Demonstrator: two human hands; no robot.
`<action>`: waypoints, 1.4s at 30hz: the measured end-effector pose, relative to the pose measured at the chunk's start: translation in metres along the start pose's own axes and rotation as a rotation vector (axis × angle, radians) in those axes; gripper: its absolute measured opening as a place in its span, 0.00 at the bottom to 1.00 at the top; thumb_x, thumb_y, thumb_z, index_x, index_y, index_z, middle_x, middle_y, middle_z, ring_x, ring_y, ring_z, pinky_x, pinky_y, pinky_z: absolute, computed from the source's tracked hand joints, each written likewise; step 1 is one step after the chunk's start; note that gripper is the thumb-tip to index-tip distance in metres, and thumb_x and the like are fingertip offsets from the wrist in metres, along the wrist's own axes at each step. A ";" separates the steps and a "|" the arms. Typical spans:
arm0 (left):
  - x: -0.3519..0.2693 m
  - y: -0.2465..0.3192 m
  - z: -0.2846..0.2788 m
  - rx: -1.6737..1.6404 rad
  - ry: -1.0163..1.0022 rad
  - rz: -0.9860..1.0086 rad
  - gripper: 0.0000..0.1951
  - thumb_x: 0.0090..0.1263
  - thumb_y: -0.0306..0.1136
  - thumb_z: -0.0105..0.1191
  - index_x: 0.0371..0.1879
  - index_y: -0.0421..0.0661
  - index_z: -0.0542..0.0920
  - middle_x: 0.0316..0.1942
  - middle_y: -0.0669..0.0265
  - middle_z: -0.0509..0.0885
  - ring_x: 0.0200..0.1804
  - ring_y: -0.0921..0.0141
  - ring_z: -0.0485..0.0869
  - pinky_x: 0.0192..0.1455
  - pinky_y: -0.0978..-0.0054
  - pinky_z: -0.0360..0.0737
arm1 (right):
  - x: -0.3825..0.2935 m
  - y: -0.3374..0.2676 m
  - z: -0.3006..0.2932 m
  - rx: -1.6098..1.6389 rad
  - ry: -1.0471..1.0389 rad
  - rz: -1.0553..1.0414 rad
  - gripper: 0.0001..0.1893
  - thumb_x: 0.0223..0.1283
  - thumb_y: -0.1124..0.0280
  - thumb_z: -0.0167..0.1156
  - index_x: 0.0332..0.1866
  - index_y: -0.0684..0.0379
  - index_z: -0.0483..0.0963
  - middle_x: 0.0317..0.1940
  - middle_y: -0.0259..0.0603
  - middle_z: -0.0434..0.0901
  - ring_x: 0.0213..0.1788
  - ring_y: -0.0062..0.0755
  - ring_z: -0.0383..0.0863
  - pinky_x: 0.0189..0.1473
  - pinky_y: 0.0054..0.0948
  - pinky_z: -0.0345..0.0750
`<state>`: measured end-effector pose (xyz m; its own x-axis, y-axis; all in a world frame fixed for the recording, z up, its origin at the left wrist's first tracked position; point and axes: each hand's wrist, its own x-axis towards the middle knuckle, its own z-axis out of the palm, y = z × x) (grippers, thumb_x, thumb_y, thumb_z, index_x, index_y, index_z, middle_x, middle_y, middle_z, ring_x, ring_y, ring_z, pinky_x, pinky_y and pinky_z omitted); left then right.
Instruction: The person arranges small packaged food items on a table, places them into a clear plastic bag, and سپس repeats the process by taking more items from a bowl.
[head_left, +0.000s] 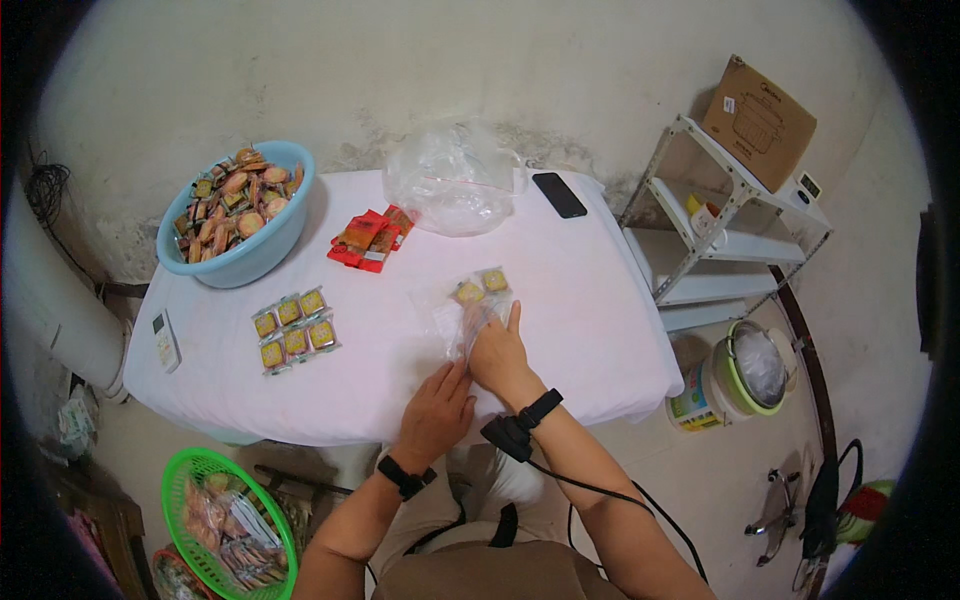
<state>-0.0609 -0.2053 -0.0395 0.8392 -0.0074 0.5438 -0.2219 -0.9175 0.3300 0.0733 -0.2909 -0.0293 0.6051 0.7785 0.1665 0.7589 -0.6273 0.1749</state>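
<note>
My right hand (499, 356) reaches into the mouth of a small clear plastic bag (448, 319) on the white-covered table. Its fingertips are hidden by the bag and the hand itself, so what they hold cannot be seen. My left hand (435, 412) is at the near edge of the bag, fingers together and pressing its rim. Two individually wrapped square biscuits with yellow tops lie at the bag's far end, a left one (470, 291) and a right one (495, 280). Left of my hands, several more wrapped biscuits (296, 341) are laid in two rows of three.
A blue basin (289, 259) heaped with wrapped snacks stands back left. Red packets (367, 238), a large clear bag (457, 191), a phone (559, 195) and a remote control (166, 341) lie on the table. A green basket (169, 487) stands lower left; a metal shelf (701, 285) is right.
</note>
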 end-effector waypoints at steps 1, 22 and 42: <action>0.001 0.000 0.000 -0.009 0.005 -0.002 0.18 0.61 0.30 0.55 0.49 0.36 0.77 0.58 0.53 0.74 0.60 0.57 0.73 0.61 0.62 0.72 | -0.001 0.000 0.002 0.000 0.000 0.001 0.24 0.55 0.65 0.56 0.57 0.67 0.71 0.56 0.47 0.72 0.63 0.44 0.64 0.65 0.68 0.46; 0.000 -0.001 -0.001 0.027 0.009 0.017 0.21 0.63 0.31 0.52 0.54 0.33 0.73 0.60 0.51 0.72 0.59 0.56 0.73 0.61 0.65 0.72 | 0.004 0.006 0.002 0.036 0.062 -0.067 0.30 0.55 0.67 0.53 0.65 0.65 0.62 0.69 0.51 0.58 0.58 0.45 0.70 0.61 0.72 0.51; -0.001 0.001 0.003 -0.003 0.160 -0.099 0.25 0.55 0.28 0.58 0.53 0.32 0.73 0.59 0.49 0.71 0.55 0.52 0.75 0.57 0.62 0.74 | -0.066 0.022 -0.048 0.583 0.003 0.064 0.21 0.54 0.66 0.61 0.53 0.60 0.72 0.50 0.44 0.73 0.52 0.43 0.72 0.55 0.47 0.65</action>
<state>-0.0601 -0.2076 -0.0423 0.7671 0.1465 0.6246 -0.1440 -0.9095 0.3900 0.0386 -0.3566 0.0103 0.6541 0.7389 0.1617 0.7283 -0.5576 -0.3982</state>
